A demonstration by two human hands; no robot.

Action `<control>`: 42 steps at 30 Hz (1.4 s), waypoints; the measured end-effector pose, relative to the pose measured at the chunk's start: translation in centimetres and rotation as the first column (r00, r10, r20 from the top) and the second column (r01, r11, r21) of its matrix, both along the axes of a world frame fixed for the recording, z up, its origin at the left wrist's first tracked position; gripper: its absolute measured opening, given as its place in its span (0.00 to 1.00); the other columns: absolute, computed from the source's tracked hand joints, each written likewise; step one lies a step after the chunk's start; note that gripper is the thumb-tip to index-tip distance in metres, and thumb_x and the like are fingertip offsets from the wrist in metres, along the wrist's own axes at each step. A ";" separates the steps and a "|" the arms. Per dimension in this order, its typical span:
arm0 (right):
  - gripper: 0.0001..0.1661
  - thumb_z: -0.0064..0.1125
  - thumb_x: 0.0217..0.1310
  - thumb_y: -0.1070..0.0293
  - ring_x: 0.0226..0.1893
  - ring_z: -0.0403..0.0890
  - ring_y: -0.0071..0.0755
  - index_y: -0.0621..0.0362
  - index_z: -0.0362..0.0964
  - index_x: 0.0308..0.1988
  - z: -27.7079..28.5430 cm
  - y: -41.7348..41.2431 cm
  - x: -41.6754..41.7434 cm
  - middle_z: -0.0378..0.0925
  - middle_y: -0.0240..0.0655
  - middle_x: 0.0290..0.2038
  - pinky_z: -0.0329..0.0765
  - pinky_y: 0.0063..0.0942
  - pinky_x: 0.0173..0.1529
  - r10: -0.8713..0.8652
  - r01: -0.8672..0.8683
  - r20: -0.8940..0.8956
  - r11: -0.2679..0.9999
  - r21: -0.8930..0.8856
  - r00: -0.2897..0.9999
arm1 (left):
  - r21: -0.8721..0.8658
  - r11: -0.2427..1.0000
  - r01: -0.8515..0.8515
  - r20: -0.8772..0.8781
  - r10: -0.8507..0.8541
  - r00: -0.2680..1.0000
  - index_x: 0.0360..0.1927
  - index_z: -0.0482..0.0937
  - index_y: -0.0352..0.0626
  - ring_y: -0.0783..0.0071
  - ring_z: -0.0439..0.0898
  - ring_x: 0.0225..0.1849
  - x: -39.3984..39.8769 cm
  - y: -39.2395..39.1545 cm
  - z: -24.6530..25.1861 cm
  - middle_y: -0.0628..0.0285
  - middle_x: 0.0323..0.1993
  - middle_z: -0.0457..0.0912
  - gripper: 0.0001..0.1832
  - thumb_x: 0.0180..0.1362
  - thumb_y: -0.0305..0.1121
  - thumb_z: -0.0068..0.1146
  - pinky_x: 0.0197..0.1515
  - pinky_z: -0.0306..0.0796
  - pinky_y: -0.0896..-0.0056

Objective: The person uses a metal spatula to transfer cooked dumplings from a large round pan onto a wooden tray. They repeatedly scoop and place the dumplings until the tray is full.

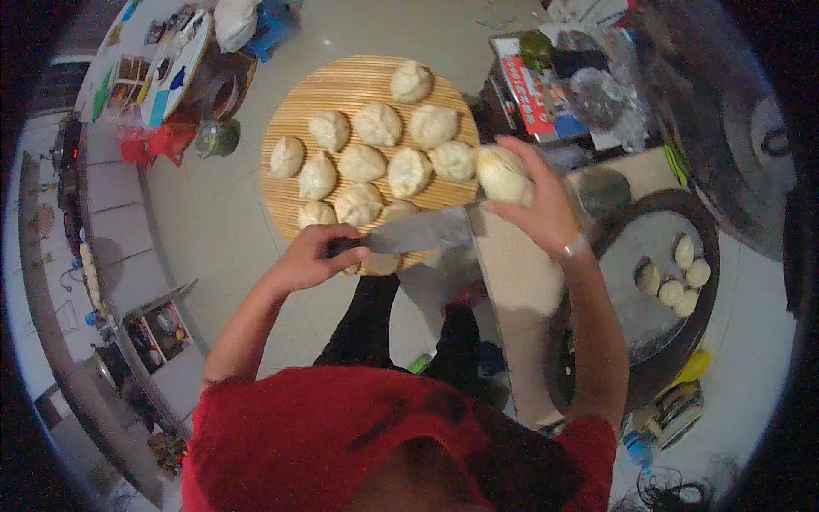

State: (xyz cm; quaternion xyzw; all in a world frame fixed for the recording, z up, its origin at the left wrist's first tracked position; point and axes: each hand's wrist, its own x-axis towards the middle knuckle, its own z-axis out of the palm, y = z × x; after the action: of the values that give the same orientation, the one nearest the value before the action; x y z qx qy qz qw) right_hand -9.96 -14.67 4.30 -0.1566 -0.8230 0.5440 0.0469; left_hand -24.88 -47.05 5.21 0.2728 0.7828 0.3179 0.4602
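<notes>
My left hand (320, 256) grips the handle of a wide-bladed kitchen knife (419, 232), its flat blade pointing right over the near part of a round slatted bamboo tray (371, 83). Between the thumb and fingers of my right hand (544, 201) is a steamed bun (504, 176), at the tray's right edge. Several pleated buns, among them one bun (377, 125) near the middle and another bun (411, 82) at the far edge, rest on the slats. A bun (380, 264) on the near side lies partly behind the blade and my left hand.
At right, a large round pan (640, 307) with a dark rim holds several small pale dough pieces (672, 293). A beige tabletop (518, 269) lies under my right forearm. Bags and a printed box (524, 96) stand beyond. A cluttered table (182, 77) is at far left, a kitchen counter (96, 269) along the left.
</notes>
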 end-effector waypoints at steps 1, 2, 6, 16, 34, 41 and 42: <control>0.47 0.73 0.43 0.69 0.61 0.71 0.49 0.53 0.62 0.64 -1.3 -0.7 -4.3 0.69 0.44 0.61 0.68 0.38 0.65 0.061 -0.060 -0.015 0.995 0.077 0.998 | -0.072 0.995 -0.075 -0.017 0.074 0.997 0.41 0.81 0.36 0.82 0.72 0.29 -1.5 -2.5 0.1 0.65 0.25 0.79 0.17 0.60 0.42 0.65 0.34 0.70 0.74; 0.47 0.74 0.42 0.67 0.62 0.70 0.50 0.52 0.62 0.63 -2.5 -1.5 -8.7 0.70 0.43 0.61 0.65 0.43 0.66 0.120 -0.116 -0.028 0.986 0.122 0.992 | -0.049 0.986 -0.159 -0.006 0.159 0.987 0.40 0.80 0.36 0.82 0.70 0.28 -2.9 -4.8 0.2 0.67 0.24 0.77 0.16 0.60 0.41 0.65 0.32 0.68 0.75; 0.44 0.74 0.42 0.66 0.62 0.69 0.45 0.49 0.65 0.60 -6.7 -5.0 -23.5 0.72 0.38 0.58 0.49 0.61 0.70 0.281 -0.272 0.100 0.684 0.676 0.955 | -0.079 0.917 -0.390 -0.027 0.389 0.921 0.38 0.79 0.35 0.84 0.66 0.26 -6.4 -11.9 0.2 0.72 0.22 0.71 0.13 0.61 0.37 0.63 0.29 0.62 0.77; 0.43 0.71 0.43 0.71 0.62 0.68 0.38 0.46 0.64 0.61 -17.4 -4.2 -36.0 0.72 0.35 0.57 0.40 0.61 0.74 0.609 -0.536 0.436 -0.021 0.844 0.663 | -0.051 0.794 -0.606 0.153 0.606 0.781 0.41 0.80 0.37 0.85 0.66 0.30 -9.2 -14.9 -0.2 0.74 0.28 0.73 0.11 0.62 0.35 0.61 0.33 0.62 0.79; 0.11 0.58 0.66 0.68 0.34 0.78 0.23 0.60 0.69 0.45 -5.4 -16.1 7.5 0.76 0.31 0.35 0.77 0.25 0.43 -0.460 0.564 0.341 0.547 -0.618 0.820 | 0.374 0.925 -0.070 -0.080 0.108 0.991 0.45 0.69 0.41 0.72 0.79 0.30 4.8 5.9 -0.3 0.58 0.30 0.81 0.23 0.53 0.35 0.72 0.36 0.75 0.70; 0.11 0.58 0.66 0.67 0.34 0.77 0.21 0.60 0.69 0.44 -5.9 -17.9 21.8 0.75 0.29 0.35 0.76 0.22 0.42 -0.631 0.732 0.388 0.482 -0.482 0.671 | 0.297 0.772 0.563 -0.259 -0.502 0.825 0.41 0.72 0.42 0.50 0.82 0.27 14.4 19.9 0.3 0.53 0.27 0.81 0.19 0.56 0.42 0.66 0.29 0.73 0.59; 0.12 0.59 0.65 0.66 0.34 0.77 0.21 0.59 0.69 0.45 -6.6 -19.1 23.5 0.75 0.29 0.34 0.75 0.23 0.41 -0.687 0.740 0.348 0.419 -0.527 0.637 | 0.277 0.721 0.635 -0.289 -0.568 0.771 0.41 0.72 0.43 0.50 0.82 0.28 16.2 21.7 -0.2 0.53 0.27 0.82 0.19 0.56 0.43 0.66 0.29 0.73 0.58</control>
State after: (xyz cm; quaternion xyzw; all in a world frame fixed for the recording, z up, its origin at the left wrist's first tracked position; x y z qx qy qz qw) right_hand 13.58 -33.76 -2.27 -0.5176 -0.4471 0.7055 0.1858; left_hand -8.72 -25.33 5.02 0.6200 0.6181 0.2614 0.4065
